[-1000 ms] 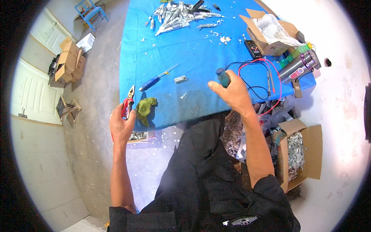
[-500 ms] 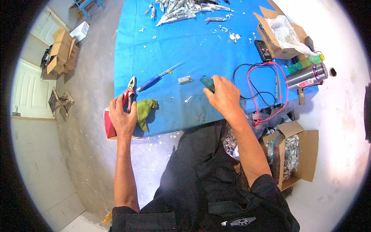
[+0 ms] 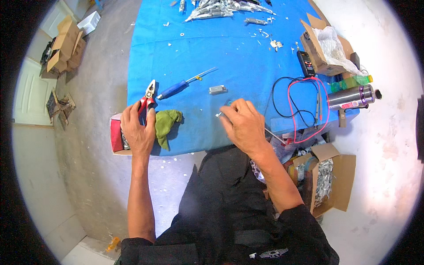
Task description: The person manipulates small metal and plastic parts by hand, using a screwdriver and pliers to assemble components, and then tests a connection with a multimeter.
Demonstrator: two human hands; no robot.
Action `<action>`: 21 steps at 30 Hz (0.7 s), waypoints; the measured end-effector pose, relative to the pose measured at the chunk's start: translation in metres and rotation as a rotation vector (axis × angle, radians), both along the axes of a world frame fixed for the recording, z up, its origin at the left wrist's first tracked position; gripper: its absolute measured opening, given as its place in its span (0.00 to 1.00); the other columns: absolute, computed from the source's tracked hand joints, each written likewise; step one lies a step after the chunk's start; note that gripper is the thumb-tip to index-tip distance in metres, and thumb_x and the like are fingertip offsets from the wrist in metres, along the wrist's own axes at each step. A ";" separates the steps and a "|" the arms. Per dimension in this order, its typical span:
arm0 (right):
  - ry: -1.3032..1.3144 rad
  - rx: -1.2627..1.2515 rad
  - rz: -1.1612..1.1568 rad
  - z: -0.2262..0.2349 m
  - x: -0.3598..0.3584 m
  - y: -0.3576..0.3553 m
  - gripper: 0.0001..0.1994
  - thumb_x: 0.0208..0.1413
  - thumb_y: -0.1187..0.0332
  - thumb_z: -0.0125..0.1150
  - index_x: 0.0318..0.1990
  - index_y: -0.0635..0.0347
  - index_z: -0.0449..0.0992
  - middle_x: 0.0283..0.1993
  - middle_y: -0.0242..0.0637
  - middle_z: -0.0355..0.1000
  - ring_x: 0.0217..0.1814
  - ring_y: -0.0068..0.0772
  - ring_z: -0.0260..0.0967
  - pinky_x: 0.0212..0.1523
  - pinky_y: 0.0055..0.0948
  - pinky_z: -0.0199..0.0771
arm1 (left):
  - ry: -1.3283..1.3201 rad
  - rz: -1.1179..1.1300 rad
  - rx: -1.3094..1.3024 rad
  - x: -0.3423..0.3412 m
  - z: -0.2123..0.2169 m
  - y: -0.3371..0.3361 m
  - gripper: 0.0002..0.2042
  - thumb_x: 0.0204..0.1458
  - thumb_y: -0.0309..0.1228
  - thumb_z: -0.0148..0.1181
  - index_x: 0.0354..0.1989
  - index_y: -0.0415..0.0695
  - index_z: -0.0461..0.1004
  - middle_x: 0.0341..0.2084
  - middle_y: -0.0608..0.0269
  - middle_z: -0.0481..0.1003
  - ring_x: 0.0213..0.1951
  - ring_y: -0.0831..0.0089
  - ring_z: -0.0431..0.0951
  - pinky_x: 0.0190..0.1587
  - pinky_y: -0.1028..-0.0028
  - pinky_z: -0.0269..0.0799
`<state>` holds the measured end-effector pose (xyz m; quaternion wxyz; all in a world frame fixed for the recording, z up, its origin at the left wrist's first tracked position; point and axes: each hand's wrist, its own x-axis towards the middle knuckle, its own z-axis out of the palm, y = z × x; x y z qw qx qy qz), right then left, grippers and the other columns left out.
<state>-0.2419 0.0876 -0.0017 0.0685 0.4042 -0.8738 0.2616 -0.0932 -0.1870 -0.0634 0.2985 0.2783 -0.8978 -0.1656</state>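
Observation:
My left hand (image 3: 138,128) is wrapped round the red handles of a pair of pliers (image 3: 149,93); the jaws point away from me, slightly parted. Beside it lies a crumpled green cloth (image 3: 166,126). My right hand (image 3: 245,126) holds a screwdriver, its teal handle (image 3: 228,102) mostly hidden by the fingers and its thin metal shaft (image 3: 274,136) sticking out past the wrist. At the thumb and fingertips is a small white piece (image 3: 218,115); whether it is pinched or only touched is unclear. Just beyond lies a small grey metal block (image 3: 217,89).
A blue screwdriver (image 3: 174,89) lies beyond the pliers. To the right are a looped red and black cable (image 3: 289,99), a black meter (image 3: 305,64), a steel flask (image 3: 349,98) and a carton (image 3: 324,48). Grey parts (image 3: 212,11) are heaped at the far end of the blue tabletop (image 3: 198,53).
My right hand has moved left and nearer, its fingertips now at the small white piece, with the screwdriver turned so its shaft shows behind. My left hand stays at the pliers.

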 end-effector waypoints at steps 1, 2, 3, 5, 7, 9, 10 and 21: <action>0.005 0.020 0.013 0.001 0.000 -0.001 0.11 0.51 0.67 0.74 0.43 0.54 0.83 0.39 0.33 0.72 0.42 0.39 0.71 0.40 0.40 0.72 | 0.013 -0.003 -0.006 0.000 0.001 0.000 0.23 0.58 0.39 0.69 0.57 0.38 0.77 0.52 0.49 0.75 0.54 0.51 0.75 0.59 0.54 0.68; 0.020 0.039 0.023 0.001 0.001 -0.001 0.10 0.51 0.67 0.73 0.42 0.53 0.83 0.40 0.33 0.71 0.43 0.39 0.70 0.40 0.41 0.71 | 0.026 -0.006 -0.011 -0.001 0.002 0.000 0.23 0.57 0.39 0.69 0.57 0.38 0.77 0.52 0.49 0.75 0.54 0.51 0.75 0.59 0.55 0.68; 0.038 0.057 0.031 0.002 0.001 0.000 0.09 0.51 0.66 0.73 0.40 0.52 0.83 0.40 0.32 0.70 0.44 0.39 0.70 0.40 0.41 0.70 | 0.034 -0.007 -0.004 -0.001 0.003 0.000 0.22 0.57 0.39 0.69 0.56 0.38 0.77 0.51 0.49 0.76 0.53 0.51 0.75 0.58 0.55 0.68; 0.074 0.074 0.051 -0.001 0.000 0.000 0.08 0.52 0.65 0.72 0.39 0.51 0.82 0.41 0.32 0.69 0.45 0.39 0.69 0.41 0.42 0.69 | 0.050 -0.011 0.009 -0.002 0.005 0.000 0.22 0.57 0.38 0.70 0.55 0.38 0.77 0.51 0.49 0.76 0.52 0.51 0.75 0.58 0.55 0.69; 0.110 0.077 0.072 -0.005 -0.001 0.000 0.07 0.52 0.65 0.72 0.38 0.50 0.82 0.41 0.32 0.69 0.46 0.39 0.69 0.42 0.41 0.67 | 0.070 -0.016 -0.001 -0.001 0.004 0.000 0.22 0.56 0.37 0.70 0.55 0.38 0.78 0.50 0.50 0.76 0.52 0.51 0.75 0.57 0.55 0.69; 0.148 0.096 0.074 -0.005 -0.001 -0.001 0.09 0.51 0.65 0.74 0.39 0.51 0.83 0.40 0.32 0.69 0.44 0.38 0.68 0.42 0.40 0.67 | 0.085 -0.014 -0.007 -0.001 0.005 0.001 0.22 0.56 0.37 0.70 0.55 0.38 0.78 0.49 0.50 0.76 0.51 0.52 0.75 0.56 0.56 0.69; 0.166 0.106 0.076 -0.005 -0.002 -0.001 0.10 0.50 0.65 0.75 0.40 0.52 0.84 0.39 0.32 0.69 0.43 0.37 0.68 0.42 0.39 0.67 | 0.090 -0.009 -0.009 -0.001 0.005 0.002 0.21 0.56 0.37 0.70 0.55 0.38 0.78 0.49 0.50 0.76 0.51 0.52 0.75 0.56 0.56 0.69; 0.116 -0.195 0.069 -0.016 0.012 0.008 0.08 0.50 0.71 0.74 0.37 0.56 0.82 0.41 0.34 0.76 0.40 0.41 0.75 0.40 0.40 0.72 | 0.108 0.003 -0.021 -0.001 0.002 0.000 0.21 0.55 0.36 0.70 0.53 0.39 0.78 0.48 0.51 0.76 0.51 0.51 0.76 0.56 0.55 0.70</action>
